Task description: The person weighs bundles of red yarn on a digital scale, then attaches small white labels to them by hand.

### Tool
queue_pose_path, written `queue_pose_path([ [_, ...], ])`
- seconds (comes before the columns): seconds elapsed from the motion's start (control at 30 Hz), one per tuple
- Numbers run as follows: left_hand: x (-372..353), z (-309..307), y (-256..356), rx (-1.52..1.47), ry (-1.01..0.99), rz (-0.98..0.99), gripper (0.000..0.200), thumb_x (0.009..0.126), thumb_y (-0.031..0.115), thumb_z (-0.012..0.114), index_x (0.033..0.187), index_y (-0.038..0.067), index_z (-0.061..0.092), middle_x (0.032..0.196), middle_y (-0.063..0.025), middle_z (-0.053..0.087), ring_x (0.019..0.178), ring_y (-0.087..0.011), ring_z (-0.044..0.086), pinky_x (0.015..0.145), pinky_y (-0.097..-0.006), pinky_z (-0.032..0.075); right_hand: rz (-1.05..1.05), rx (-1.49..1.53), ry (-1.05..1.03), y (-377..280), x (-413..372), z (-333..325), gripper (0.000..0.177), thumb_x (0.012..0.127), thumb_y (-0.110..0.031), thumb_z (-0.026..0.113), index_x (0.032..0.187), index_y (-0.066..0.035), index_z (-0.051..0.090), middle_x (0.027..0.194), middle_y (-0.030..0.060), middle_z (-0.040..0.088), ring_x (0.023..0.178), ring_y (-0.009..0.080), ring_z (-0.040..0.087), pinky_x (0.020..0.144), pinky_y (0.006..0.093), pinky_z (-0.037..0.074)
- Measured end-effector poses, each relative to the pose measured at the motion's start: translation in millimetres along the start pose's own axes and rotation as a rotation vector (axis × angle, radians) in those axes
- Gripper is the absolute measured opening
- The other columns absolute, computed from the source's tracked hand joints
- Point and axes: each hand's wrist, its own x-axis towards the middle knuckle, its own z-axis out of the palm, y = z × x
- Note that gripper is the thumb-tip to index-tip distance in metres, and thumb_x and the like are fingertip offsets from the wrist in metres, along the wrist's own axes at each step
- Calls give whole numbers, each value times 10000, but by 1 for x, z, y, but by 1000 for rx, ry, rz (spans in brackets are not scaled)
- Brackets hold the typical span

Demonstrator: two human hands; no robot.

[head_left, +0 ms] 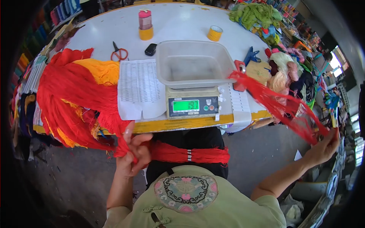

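My left hand (135,152) is at the table's front edge, its fingers curled on red yarn beside the big red yarn heap (76,95). A red yarn bundle (205,155) with a white-marked tie lies across my lap, right of that hand. Out to the right, my right hand (323,148) grips one end of a loose red strand bundle (281,102). The bundle's other end reaches the right rim of a translucent plastic tub (195,62). This tub rests on a digital scale (193,105) with a lit green display.
Left of the scale lie printed sheets (140,85), orange-handled scissors (119,53) and yellow yarn (100,70). Behind stand a pink-capped bottle (145,21), tape rolls (215,33) and a black object (151,49). Mixed yarn (283,70) and a blue clip (251,56) are at the right.
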Motion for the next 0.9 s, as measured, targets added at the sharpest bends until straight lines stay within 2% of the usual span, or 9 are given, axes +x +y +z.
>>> queue_pose_path([
  [0.13, 48, 38, -33, 55, -365, -336, 681, 906, 104, 614, 1505, 90, 291, 1581, -164, 204, 1325, -239, 440, 559, -190, 423, -326, -89, -926, -55, -62, -17, 211, 780, 64, 649, 970, -27, 657, 933, 78, 648, 832, 185, 595, 758, 321, 479],
  [0.2, 74, 62, -55, 537, -608, -402, 657, 885, 84, 618, 1480, 76, 339, 1567, -142, 256, 1346, -220, 413, 667, -234, 462, -440, 49, -1479, -90, -92, -4, 214, 744, -62, 707, 947, -95, 646, 797, 118, 644, 733, 312, 622, 648, 402, 490],
  [0.33, 90, 100, -105, 911, -718, -222, 513, 932, 138, 562, 1415, 52, 412, 1277, -137, 546, 1051, -117, 579, 673, -246, 477, -444, 121, -1860, -95, -145, 15, 232, 816, -336, 663, 824, -106, 633, 748, 147, 661, 693, 333, 664, 584, 473, 500],
  [0.4, 87, 101, -99, 776, -559, -810, 483, 952, 155, 547, 1409, 64, 418, 1034, -89, 653, 880, -90, 604, 703, -240, 472, -354, 149, -1974, -85, -144, 31, 285, 808, -392, 676, 832, -110, 638, 756, 150, 664, 688, 345, 659, 601, 463, 509],
  [0.43, 82, 95, -98, 781, -495, -674, 434, 980, 165, 511, 1394, 64, 431, 760, -8, 595, 688, -74, 546, 671, -240, 460, -255, 231, -2111, -74, -141, 42, 242, 834, -325, 693, 849, -90, 635, 740, 116, 666, 650, 302, 666, 617, 417, 516],
  [0.5, 66, 73, -99, 814, -389, -508, 383, 988, 151, 491, 1360, 65, 457, 722, 0, 569, 657, -74, 526, 653, -250, 455, 506, 552, -2115, -43, -144, 62, 144, 860, -190, 689, 863, -61, 626, 726, 65, 651, 664, 219, 653, 643, 366, 507],
  [0.53, 63, 65, -97, 828, -335, -424, 359, 992, 145, 481, 1343, 65, 470, 703, 4, 555, 641, -74, 515, 644, -256, 453, 330, 497, -1925, -23, -149, 77, 76, 858, -84, 677, 874, -39, 618, 749, 37, 630, 753, 137, 623, 696, 319, 491],
  [0.63, 58, 62, -83, 811, -236, -508, 351, 1004, 153, 470, 1339, 47, 471, 730, -3, 567, 676, -72, 520, 664, -237, 439, -287, 129, -1403, 56, -171, 132, 180, 741, -92, 720, 915, -83, 678, 973, 93, 654, 924, 330, 624, 796, 422, 486],
  [0.9, 51, 56, -88, 722, -44, -620, 331, 1016, 180, 467, 1315, 42, 496, 788, 1, 550, 721, -64, 496, 675, -213, 429, -458, -8, -1261, 79, -184, 155, 177, 735, -116, 709, 901, -95, 652, 898, 76, 648, 869, 297, 626, 776, 426, 472],
])
